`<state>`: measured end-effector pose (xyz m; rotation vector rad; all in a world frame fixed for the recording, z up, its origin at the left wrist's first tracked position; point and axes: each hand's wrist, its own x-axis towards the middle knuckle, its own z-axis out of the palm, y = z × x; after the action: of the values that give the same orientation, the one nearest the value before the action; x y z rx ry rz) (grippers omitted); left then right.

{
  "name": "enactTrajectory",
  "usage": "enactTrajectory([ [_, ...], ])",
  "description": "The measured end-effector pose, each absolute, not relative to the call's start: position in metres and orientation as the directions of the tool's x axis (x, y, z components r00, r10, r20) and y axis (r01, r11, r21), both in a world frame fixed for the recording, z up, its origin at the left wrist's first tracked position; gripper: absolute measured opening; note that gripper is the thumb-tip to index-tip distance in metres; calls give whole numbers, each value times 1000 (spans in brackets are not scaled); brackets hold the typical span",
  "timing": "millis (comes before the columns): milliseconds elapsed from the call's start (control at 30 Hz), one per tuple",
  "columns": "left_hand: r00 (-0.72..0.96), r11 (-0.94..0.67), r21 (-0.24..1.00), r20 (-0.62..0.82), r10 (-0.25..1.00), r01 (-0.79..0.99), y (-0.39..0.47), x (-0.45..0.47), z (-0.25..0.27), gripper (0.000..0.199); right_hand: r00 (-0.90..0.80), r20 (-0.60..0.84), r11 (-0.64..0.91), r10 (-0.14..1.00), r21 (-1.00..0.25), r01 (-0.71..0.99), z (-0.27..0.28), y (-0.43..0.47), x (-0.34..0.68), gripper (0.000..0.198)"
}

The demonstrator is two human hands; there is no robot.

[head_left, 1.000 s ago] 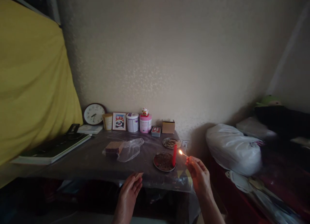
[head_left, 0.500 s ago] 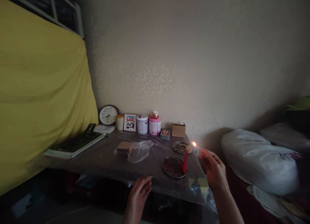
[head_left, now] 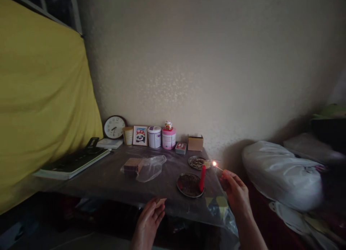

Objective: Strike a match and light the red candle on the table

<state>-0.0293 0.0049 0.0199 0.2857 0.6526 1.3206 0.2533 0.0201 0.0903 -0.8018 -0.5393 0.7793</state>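
Between the fingertips of my right hand [head_left: 234,187] is a burning match [head_left: 218,168], its flame pointing left, above the table's right edge. A red candle [head_left: 202,178] stands upright on the right side of a round metal plate [head_left: 189,195], to the left of that hand; no flame shows on it. Near the table's front edge, my left hand [head_left: 151,214] is closed around a small brown matchbox [head_left: 161,202], mostly hidden by the fingers. Behind the candle, several matchsticks lie on a second metal plate [head_left: 190,163].
A wrapped pack of brown boxes [head_left: 132,166] lies mid-table beside crumpled clear plastic [head_left: 152,168]. Along the wall stand a clock [head_left: 115,127], a panda picture [head_left: 140,135], two tins and a cardboard box [head_left: 195,143]. White bags [head_left: 281,174] sit at the right.
The view has shifted slightly, so the table appears a little further left. The lit match has come down slightly relative to the candle, its flame smaller. Both hands keep their hold.
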Motion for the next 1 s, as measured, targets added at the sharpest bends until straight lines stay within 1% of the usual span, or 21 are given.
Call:
enactTrajectory([
  [200, 120, 259, 542, -278, 953, -800, 5, -31, 18, 13, 644, 152, 456, 750, -824, -337, 88, 21, 253, 25],
  [367, 130, 273, 525, -293, 947, -806, 6, -31, 18, 17, 628, 148, 422, 764, -851, -314, 87, 20, 251, 27],
  [600, 149, 287, 521, -292, 945, -804, 8, -32, 14, 19, 623, 155, 417, 767, -858, -300, 82, 23, 250, 26],
  [833, 125, 270, 534, -291, 948, -801, 8, -30, 16, 14, 656, 149, 437, 740, -848, -300, 82, 25, 249, 26],
  [1000, 105, 257, 555, -290, 951, -791, 9, -28, 12, 15, 665, 139, 447, 734, -836, -318, 81, 28, 248, 28],
])
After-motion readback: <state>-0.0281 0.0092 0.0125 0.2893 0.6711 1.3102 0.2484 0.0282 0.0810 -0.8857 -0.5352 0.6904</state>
